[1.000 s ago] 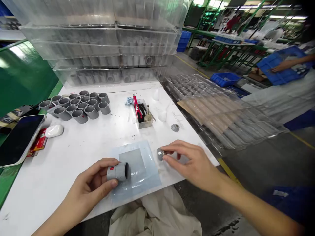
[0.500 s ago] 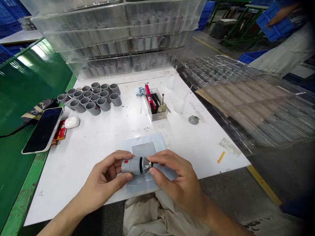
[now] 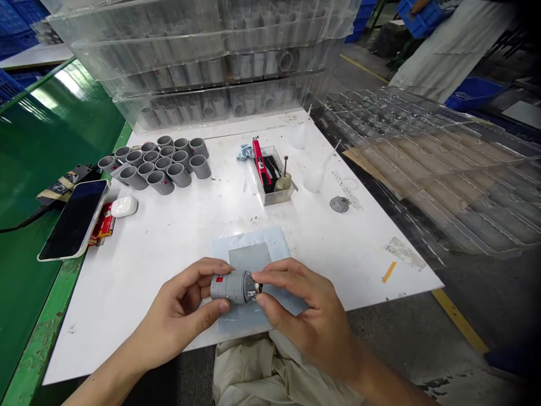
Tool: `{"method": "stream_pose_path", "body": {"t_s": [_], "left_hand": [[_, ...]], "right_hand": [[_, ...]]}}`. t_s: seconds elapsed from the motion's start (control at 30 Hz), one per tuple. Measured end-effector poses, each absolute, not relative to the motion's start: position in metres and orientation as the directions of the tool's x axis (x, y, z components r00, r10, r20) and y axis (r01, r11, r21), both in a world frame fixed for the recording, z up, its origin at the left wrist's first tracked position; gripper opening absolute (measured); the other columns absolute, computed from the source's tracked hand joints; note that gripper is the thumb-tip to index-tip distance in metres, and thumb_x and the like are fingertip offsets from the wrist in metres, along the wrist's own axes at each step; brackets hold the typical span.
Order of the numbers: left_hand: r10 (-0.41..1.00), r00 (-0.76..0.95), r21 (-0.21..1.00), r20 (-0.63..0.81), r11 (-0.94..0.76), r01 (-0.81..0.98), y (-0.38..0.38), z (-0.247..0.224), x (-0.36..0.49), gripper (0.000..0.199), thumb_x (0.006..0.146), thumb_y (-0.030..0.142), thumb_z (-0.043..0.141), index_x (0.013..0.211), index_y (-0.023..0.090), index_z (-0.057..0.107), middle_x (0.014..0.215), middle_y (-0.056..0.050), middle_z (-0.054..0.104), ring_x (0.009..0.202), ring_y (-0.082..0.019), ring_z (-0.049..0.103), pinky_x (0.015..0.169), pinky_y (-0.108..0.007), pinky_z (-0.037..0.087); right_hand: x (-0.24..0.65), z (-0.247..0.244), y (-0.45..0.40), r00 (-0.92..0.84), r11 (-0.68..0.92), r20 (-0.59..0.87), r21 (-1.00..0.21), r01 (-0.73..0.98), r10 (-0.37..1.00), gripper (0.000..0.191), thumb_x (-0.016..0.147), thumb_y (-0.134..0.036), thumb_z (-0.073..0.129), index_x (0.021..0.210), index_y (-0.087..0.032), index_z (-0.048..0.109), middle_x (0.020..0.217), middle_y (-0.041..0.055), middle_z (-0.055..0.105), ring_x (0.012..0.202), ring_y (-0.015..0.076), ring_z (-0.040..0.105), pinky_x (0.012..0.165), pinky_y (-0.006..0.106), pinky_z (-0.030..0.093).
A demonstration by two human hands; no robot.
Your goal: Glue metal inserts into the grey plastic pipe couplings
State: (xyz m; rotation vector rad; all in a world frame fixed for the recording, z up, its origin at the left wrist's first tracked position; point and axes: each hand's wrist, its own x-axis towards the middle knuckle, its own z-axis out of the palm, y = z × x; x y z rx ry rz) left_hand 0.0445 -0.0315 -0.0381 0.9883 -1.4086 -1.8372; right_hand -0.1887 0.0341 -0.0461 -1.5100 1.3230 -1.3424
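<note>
A grey cylinder (image 3: 230, 286) with a small red mark lies sideways between my hands, above a light blue sheet (image 3: 276, 239). My left hand (image 3: 180, 310) grips its left end between thumb and fingers. At its right end sits a round grey end cap (image 3: 250, 286) with small metal parts, against the rim. Thumb and index finger of my right hand (image 3: 302, 299) pinch the metal fitting that sticks out of the cap. The inside of the cylinder is hidden.
Several grey tubes (image 3: 158, 181) stand at the left, near a phone (image 3: 74, 221) and a white case (image 3: 124, 206). A clear box (image 3: 276, 197) holds a red tool. Clear bins (image 3: 169, 84) stand behind. Another grey cap (image 3: 340, 204) lies right. A person's hand holds a blue crate (image 3: 422, 17).
The gap between cap and cylinder has closed as my right hand brought the cap left against the rim. The view has shifted slightly, and the person with the crate appears farther left.
</note>
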Motion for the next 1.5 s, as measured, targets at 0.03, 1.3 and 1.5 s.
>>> {"method": "stream_pose_path", "body": {"t_s": [0.03, 1.3, 1.5], "left_hand": [[-0.82, -0.542, 0.971, -0.185, -0.237, 0.027, -0.032, -0.039, 0.045, 0.03, 0.095, 0.022, 0.082, 0.123, 0.033, 0.08, 0.125, -0.005, 0.069, 0.102, -0.019, 0.073, 0.083, -0.025, 0.062], [-0.854, -0.52, 0.842, 0.022, 0.297, -0.451, -0.05, -0.017, 0.02, 0.039, 0.088, 0.022, 0.077, 0.125, 0.034, 0.074, 0.118, -0.002, 0.076, 0.099, -0.024, 0.069, 0.078, -0.034, 0.053], [-0.87, -0.486, 0.909, 0.078, 0.262, -0.323, -0.041, -0.044, 0.02, 0.059, 0.09, 0.017, 0.076, 0.142, 0.039, 0.061, 0.126, 0.0, 0.074, 0.115, -0.023, 0.068, 0.099, -0.037, 0.051]], "right_hand": [[-0.189, -0.046, 0.034, -0.062, -0.224, 0.244, -0.948, -0.227, -0.968, 0.028, 0.097, -0.017, 0.075, 0.121, -0.031, 0.082, 0.112, 0.0026, 0.075, 0.1, 0.0208, 0.073, 0.09, 0.032, 0.061], [-0.221, -0.017, 0.01, -0.07, 0.227, -0.22, -0.965, -0.13, -0.973, 0.041, 0.106, -0.047, 0.069, 0.135, -0.018, 0.073, 0.077, 0.0022, 0.076, 0.053, 0.0134, 0.06, 0.051, 0.024, 0.049], [-0.254, 0.004, -0.057, -0.297, -0.078, 0.311, -0.797, -0.599, -0.903, 0.032, 0.102, -0.043, 0.071, 0.121, -0.018, 0.078, 0.07, -0.0005, 0.073, 0.057, 0.0182, 0.063, 0.061, 0.031, 0.048]]}}
